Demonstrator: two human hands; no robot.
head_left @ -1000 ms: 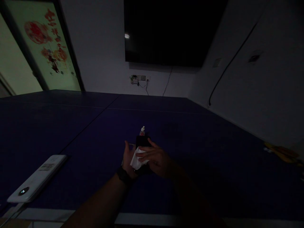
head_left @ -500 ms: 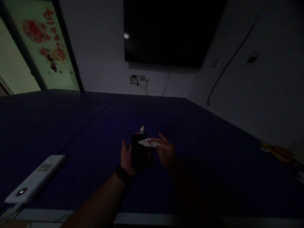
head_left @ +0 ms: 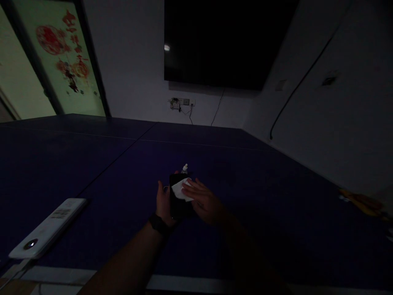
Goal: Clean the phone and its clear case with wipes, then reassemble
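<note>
A black phone-like slab (head_left: pixel 178 209) rests in my left hand (head_left: pixel 163 203), face up, with the thumb along its left side and the other fingers mostly hidden beneath. Against its upper face lies a white wipe (head_left: pixel 180 190), spread fairly flat. The fingers of my right hand (head_left: pixel 207 203) press on that wipe from the right. Just beyond the slab's far edge stands a small bottle with a white tip (head_left: pixel 184 168), its lower part partly covered. Dim light hides the slab's details.
On the blue table (head_left: pixel 123 180) a white power bank (head_left: pixel 49 227) lies at the left, with a cable at its near end. A yellowish bundle (head_left: pixel 362 202) sits at the right edge. Behind are a wall with sockets (head_left: pixel 186 102) and a dark television (head_left: pixel 224 45).
My right hand has turned palm down and moved slightly left. The wipe, earlier bunched and seen edge-on, is now spread on the slab. The whole view shifted a little.
</note>
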